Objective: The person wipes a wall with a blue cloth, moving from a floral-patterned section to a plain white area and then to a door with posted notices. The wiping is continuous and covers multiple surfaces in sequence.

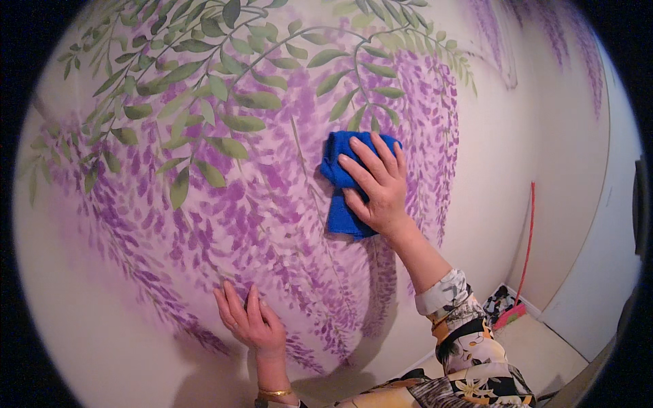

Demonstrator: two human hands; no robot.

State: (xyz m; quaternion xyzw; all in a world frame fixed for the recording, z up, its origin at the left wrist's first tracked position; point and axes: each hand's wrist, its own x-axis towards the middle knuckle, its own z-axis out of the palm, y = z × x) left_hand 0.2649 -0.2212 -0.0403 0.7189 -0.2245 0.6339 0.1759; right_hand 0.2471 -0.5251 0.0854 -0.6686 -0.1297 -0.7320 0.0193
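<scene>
Purple wisteria clusters and green leaves are painted on a pale wall (pixel 275 178). My right hand (pixel 380 188) presses a folded blue cloth (pixel 347 217) flat against the painted flowers, right of the middle; its fingers are spread over the cloth and part of the palm side is hidden. Lower and to the left, my left hand (pixel 252 319) rests on the wall by the purple petals, fingers apart, with nothing held. A gold-coloured bracelet circles the left wrist.
A broom (pixel 510 317) with a red handle and pink head stands at the lower right, near the wall corner. Beside it on the floor is a black-and-white patterned item (pixel 499 302). A pale blue door-like panel (pixel 594 245) runs along the right side.
</scene>
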